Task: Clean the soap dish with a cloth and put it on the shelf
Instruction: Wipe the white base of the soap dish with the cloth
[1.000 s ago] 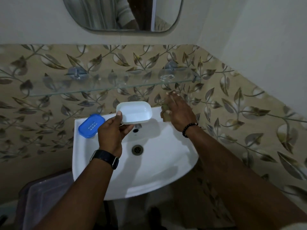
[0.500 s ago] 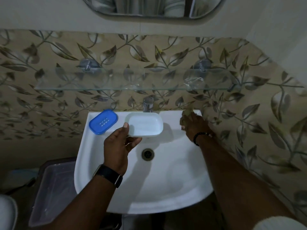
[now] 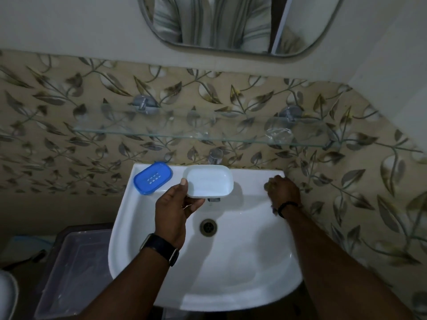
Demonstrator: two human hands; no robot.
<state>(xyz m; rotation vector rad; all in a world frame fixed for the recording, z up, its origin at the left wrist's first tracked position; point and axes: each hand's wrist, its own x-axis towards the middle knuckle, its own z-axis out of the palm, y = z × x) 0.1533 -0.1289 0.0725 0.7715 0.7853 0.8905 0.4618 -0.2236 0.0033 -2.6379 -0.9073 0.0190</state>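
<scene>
My left hand (image 3: 176,205) holds the white soap dish (image 3: 209,181) by its near-left edge, level above the back of the white sink (image 3: 242,262). The dish's blue slotted insert (image 3: 153,177) lies on the sink's back-left rim. My right hand (image 3: 283,190) is closed on a brownish cloth (image 3: 268,185) at the sink's back-right corner; only a bit of cloth shows past the fingers. The glass shelf (image 3: 208,135) runs along the tiled wall above the sink.
A tap (image 3: 215,157) stands behind the dish, mostly hidden by it. The drain (image 3: 208,227) sits mid-basin. A clear plastic bin (image 3: 74,273) stands on the floor at the left. A mirror (image 3: 231,24) hangs above, and a side wall closes in on the right.
My right hand dropped from just under the shelf to the sink's back-right corner with the cloth. The view tilted downward. My left hand keeps the dish in the same grip.
</scene>
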